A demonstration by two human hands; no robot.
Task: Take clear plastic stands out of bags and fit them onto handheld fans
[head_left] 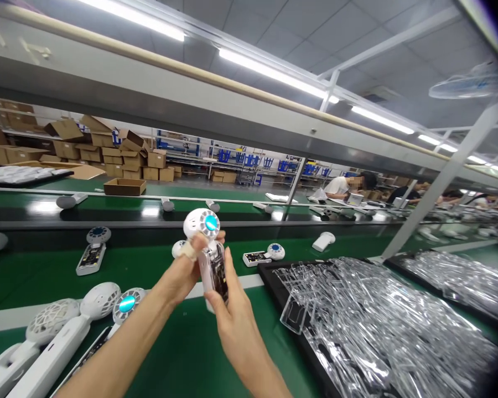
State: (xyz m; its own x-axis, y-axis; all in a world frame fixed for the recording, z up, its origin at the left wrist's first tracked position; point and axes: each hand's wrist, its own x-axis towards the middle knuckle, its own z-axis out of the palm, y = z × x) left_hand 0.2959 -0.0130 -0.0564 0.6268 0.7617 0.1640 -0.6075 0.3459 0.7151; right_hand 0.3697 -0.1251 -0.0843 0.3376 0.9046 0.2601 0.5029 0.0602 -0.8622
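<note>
A white handheld fan [206,265] is held up between both hands over the green bench. Its round head has a bright blue centre, and the open handle shows a dark circuit board inside. My left hand [186,264] is closed around the neck and upper handle, with a pale wrap on a finger. Against the lower handle, my right hand [234,309] presses with thumb and fingers along its right side. Below my left forearm lie several more white fans [100,300], one with a blue centre [126,303] and its circuit board exposed.
At right, a black tray [288,298] holds a heap of clear plastic parts [365,315]; another heap [468,279] lies behind it. Open fans [92,251] lie along the green bench [149,359]. A slanted post [440,182] stands at right. A co-worker [342,185] sits farther back.
</note>
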